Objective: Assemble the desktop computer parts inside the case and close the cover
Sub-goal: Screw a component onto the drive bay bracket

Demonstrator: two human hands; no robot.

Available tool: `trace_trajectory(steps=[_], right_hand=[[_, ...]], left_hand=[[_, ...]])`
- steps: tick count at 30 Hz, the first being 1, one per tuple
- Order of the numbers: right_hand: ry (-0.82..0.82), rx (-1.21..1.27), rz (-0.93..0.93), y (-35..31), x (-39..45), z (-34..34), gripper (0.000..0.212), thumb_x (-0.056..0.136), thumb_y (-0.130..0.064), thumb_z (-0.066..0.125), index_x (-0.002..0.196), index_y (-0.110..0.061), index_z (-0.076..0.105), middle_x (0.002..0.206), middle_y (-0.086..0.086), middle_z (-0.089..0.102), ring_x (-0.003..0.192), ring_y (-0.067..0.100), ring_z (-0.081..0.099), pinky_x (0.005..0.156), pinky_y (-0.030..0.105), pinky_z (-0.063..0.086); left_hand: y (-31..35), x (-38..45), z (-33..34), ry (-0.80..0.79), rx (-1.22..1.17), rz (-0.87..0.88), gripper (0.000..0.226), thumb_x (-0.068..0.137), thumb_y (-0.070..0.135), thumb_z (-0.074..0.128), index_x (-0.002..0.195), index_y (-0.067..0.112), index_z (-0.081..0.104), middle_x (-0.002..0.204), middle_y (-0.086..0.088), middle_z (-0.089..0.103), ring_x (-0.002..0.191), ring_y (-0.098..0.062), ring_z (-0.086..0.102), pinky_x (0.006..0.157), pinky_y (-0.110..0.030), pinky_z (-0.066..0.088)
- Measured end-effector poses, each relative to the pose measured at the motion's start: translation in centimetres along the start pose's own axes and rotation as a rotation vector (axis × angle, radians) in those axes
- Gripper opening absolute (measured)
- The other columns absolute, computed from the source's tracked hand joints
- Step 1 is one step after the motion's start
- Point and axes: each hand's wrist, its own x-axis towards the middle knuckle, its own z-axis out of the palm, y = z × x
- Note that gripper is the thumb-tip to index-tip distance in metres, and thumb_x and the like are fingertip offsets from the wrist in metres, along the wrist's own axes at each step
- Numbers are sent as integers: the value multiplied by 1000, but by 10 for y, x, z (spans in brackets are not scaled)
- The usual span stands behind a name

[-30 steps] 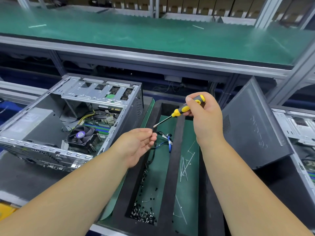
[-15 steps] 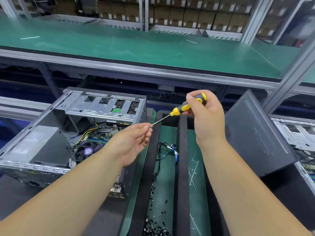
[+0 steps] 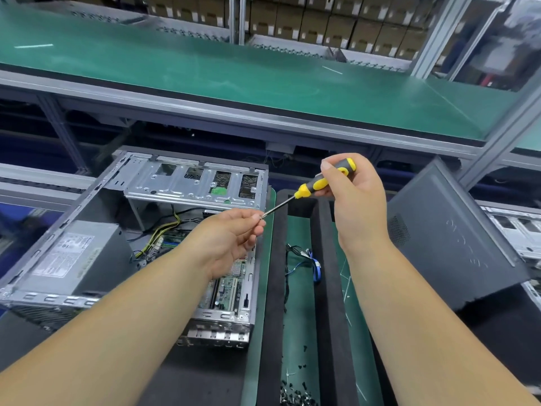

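Green tabletop (image 3: 263,68) behind: right hand (image 3: 355,200) gripped the screwdriver (image 3: 319,183), shaft slanting down-left to the left hand (image 3: 234,232), which pinched its tip above the open case (image 3: 73,244).

An electronics assembly workshop. A long green-matted table (image 3: 234,74) on aluminium framing runs past stacked cardboard boxes (image 3: 322,22). Open computer cases (image 3: 187,183) line the workstation.

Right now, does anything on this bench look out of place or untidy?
Nothing looks damaged. The case cover leans tilted beside the foam tray, off the open case. Small black screws lie loose in the tray's near end, and a cable bundle lies tangled further back.
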Motion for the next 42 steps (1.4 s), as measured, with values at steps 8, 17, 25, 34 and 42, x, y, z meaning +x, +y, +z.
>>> trace_trajectory(steps=[8,17,25,34,42], right_hand=[[-182,-169,42,0,14,26,20,82,-33,64,99,-42,62,92,-4,68,94,24,68,87,48,57],[-108,-261,-17,5,42,58,28,88,-26,67,110,-39,55,92,-1,67,91,17,69,87,47,57],[-148,-565,-52,29,76,79,32,95,-25,64,119,-34,47,92,-8,61,81,2,60,60,14,39],[-209,-719,-80,51,96,86,35,94,-27,64,122,-36,44,89,-16,53,77,2,56,59,14,36],[-258,-761,-75,51,101,88,36,94,-28,63,122,-38,43,89,-17,52,78,3,56,60,15,37]], left_hand=[[15,16,-26,30,5,-24,8,94,4,59,98,6,65,76,-3,68,61,-6,62,55,-15,52],[35,44,-39,97,-31,-60,24,100,23,53,115,4,56,103,-16,68,91,-21,69,70,-25,56],[46,88,-47,157,950,338,10,91,26,62,99,30,63,97,14,62,86,-5,59,68,-22,44],[31,139,-53,149,1413,553,32,88,30,67,119,28,63,123,4,57,120,-22,43,101,-34,37],[37,152,-44,71,1471,620,22,85,28,70,107,29,71,111,5,65,112,-21,50,96,-36,44]])
